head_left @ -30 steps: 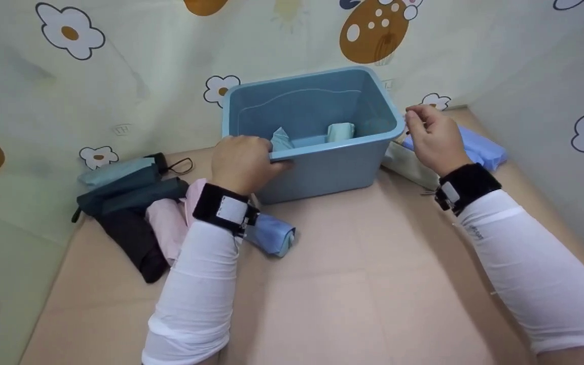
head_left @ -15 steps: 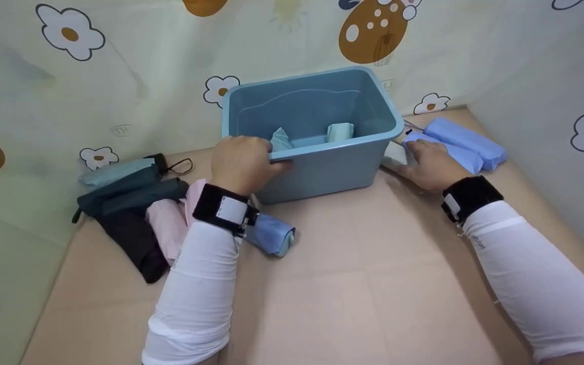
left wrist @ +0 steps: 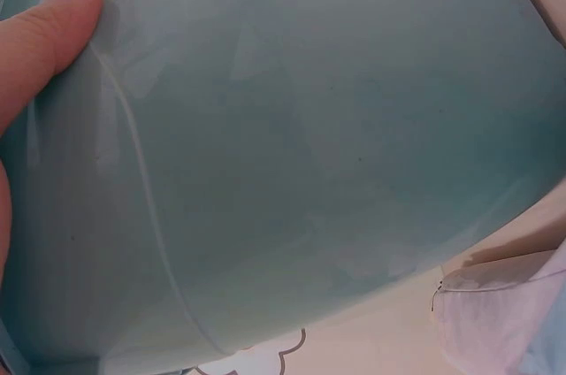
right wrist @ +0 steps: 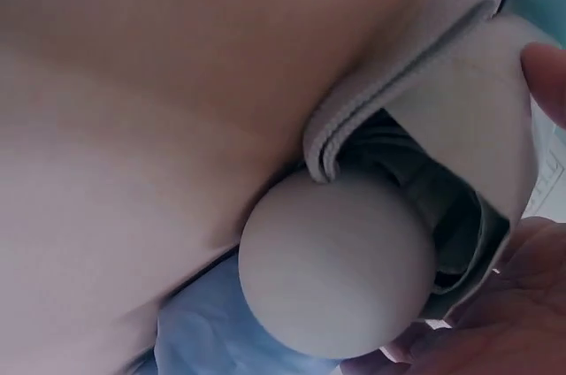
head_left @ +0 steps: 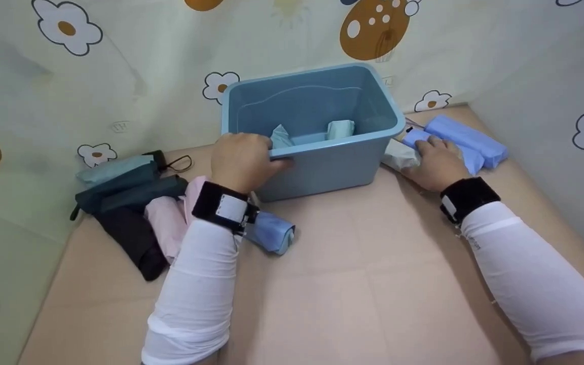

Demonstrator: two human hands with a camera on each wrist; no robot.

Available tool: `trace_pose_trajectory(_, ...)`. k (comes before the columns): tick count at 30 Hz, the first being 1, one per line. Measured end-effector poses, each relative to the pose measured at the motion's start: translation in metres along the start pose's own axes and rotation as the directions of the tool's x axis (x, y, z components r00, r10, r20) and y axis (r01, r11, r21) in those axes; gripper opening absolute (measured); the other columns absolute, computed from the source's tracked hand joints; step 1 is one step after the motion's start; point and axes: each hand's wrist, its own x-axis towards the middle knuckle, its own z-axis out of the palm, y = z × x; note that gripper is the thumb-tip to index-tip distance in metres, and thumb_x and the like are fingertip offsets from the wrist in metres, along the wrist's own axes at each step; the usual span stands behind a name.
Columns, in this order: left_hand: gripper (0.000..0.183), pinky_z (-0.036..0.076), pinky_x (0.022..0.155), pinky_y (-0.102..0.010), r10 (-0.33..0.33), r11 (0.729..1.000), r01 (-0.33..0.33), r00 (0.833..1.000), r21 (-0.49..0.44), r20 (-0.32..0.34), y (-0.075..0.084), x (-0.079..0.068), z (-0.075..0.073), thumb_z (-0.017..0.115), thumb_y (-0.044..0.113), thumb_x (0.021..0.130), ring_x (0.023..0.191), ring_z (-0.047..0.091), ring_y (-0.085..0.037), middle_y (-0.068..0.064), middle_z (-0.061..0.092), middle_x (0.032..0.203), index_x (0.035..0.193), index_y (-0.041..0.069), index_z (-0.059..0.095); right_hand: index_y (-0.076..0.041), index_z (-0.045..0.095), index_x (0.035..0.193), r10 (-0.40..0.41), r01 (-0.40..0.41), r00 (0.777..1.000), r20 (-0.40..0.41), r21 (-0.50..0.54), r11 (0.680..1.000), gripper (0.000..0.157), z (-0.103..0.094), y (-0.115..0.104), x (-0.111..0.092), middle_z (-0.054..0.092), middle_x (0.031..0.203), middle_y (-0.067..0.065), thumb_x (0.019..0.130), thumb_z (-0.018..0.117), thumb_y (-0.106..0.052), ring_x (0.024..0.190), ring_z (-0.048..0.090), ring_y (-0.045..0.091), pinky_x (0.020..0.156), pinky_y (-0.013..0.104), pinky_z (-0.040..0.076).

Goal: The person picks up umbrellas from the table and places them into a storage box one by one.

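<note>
My left hand [head_left: 244, 159] grips the near rim of a blue plastic bin [head_left: 317, 175], its thumb [left wrist: 66, 26] lying on the outer wall. Two pale green folded items lie inside the bin, one of them a small roll [head_left: 340, 130]. Right of the bin, my right hand [head_left: 436, 163] holds a cream folded umbrella [head_left: 400, 155] on the table. In the right wrist view its rounded handle end [right wrist: 336, 260] and wrist strap [right wrist: 389, 74] show, with thumb and fingers on either side of the fabric. My palm hides part of it.
Two blue folded umbrellas [head_left: 467, 139] lie beside the right hand. At the left are pale green, dark green [head_left: 119, 190], black [head_left: 132, 243] and pink [head_left: 166, 223] ones. A blue roll [head_left: 271, 233] lies under the left wrist. A patterned cloth wall [head_left: 155, 61] stands behind the bin.
My right hand has come down from beside the bin's right rim to the cream umbrella and now holds it. The left hand has stayed on the rim.
</note>
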Motion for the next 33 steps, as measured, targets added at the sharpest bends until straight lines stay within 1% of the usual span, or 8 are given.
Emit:
trace_pose_trajectory(4,0.054,0.051,0.079,-0.049,0.013,1.000,-0.013,1.000,-0.003,-0.013,-0.001,0.000,0.000,0.075,0.065,0.087,0.075,0.065,-0.030,-0.005,0.069,0.073,0.076,0.012,0.069,0.001,0.047,0.154,-0.036,0.035,0.999,-0.022,-0.039,0.999,0.076,0.002,-0.004,-0.003,0.029,0.162,0.039,0.093,0.074,-0.035,0.147,0.019,0.068,0.121,0.075,0.014)
trace_pose_trajectory(10,0.052,0.051,0.079,-0.049,0.012,1.000,-0.012,1.000,-0.019,-0.008,0.000,-0.001,-0.001,0.075,0.063,0.088,0.075,0.064,-0.029,-0.005,0.070,0.074,0.075,0.013,0.069,0.007,0.054,0.146,-0.036,0.033,0.998,-0.043,-0.060,0.998,0.070,0.000,-0.004,-0.002,0.035,0.160,0.038,0.090,0.076,-0.030,0.145,0.026,0.066,0.119,0.076,0.020)
trace_pose_trajectory(16,0.050,0.051,0.080,-0.049,0.012,1.000,-0.012,1.000,-0.017,-0.001,0.000,0.000,-0.001,0.074,0.063,0.088,0.077,0.065,-0.028,-0.004,0.071,0.076,0.077,0.014,0.070,0.012,0.064,0.128,-0.065,0.057,0.994,-0.088,-0.096,0.994,0.057,-0.001,-0.006,-0.006,0.046,0.150,0.039,0.085,0.075,-0.024,0.138,0.037,0.063,0.117,0.072,0.029)
trace_pose_trajectory(19,0.050,0.051,0.082,-0.049,0.008,1.000,-0.008,1.000,-0.013,0.004,0.001,0.000,-0.001,0.074,0.062,0.089,0.078,0.066,-0.029,-0.005,0.071,0.077,0.078,0.014,0.071,0.012,0.068,0.118,-0.068,0.057,0.993,-0.097,-0.114,0.992,0.050,0.000,-0.009,-0.008,0.050,0.143,0.039,0.084,0.075,-0.023,0.132,0.041,0.061,0.113,0.071,0.034)
trace_pose_trajectory(24,0.050,0.051,0.081,-0.049,0.003,1.000,-0.003,1.000,-0.011,-0.001,0.001,0.000,0.000,0.075,0.062,0.089,0.078,0.066,-0.029,-0.005,0.071,0.077,0.080,0.013,0.073,0.012,0.068,0.107,-0.058,0.047,0.994,-0.095,-0.109,0.993,0.038,0.002,-0.011,-0.014,0.051,0.130,0.037,0.083,0.071,-0.017,0.120,0.042,0.058,0.102,0.070,0.039)
trace_pose_trajectory(28,0.050,0.051,0.079,-0.050,0.005,1.000,-0.005,1.000,-0.017,-0.012,0.002,0.000,0.001,0.075,0.062,0.088,0.077,0.066,-0.030,-0.005,0.071,0.076,0.080,0.013,0.074,0.011,0.066,0.107,-0.063,0.054,0.996,-0.059,-0.134,0.990,0.038,0.000,-0.006,-0.022,0.052,0.117,0.034,0.079,0.071,-0.014,0.109,0.044,0.054,0.093,0.067,0.042)
trace_pose_trajectory(30,0.050,0.051,0.079,-0.050,0.007,1.000,-0.007,1.000,-0.014,-0.018,0.001,0.000,0.001,0.075,0.062,0.088,0.076,0.065,-0.030,-0.005,0.071,0.075,0.078,0.013,0.072,0.011,0.064,0.112,-0.058,0.054,0.998,-0.024,-0.148,0.987,0.041,-0.002,-0.002,-0.026,0.053,0.114,0.035,0.080,0.071,-0.013,0.107,0.045,0.055,0.090,0.067,0.043)
trace_pose_trajectory(33,0.052,0.052,0.079,-0.050,0.007,1.000,-0.007,1.000,-0.002,-0.024,0.000,0.000,0.002,0.075,0.063,0.088,0.075,0.065,-0.030,-0.005,0.071,0.075,0.077,0.013,0.071,0.011,0.062,0.120,-0.044,0.047,0.999,0.026,-0.152,0.987,0.044,-0.004,0.003,-0.029,0.058,0.112,0.037,0.083,0.069,-0.012,0.106,0.052,0.059,0.089,0.070,0.046)
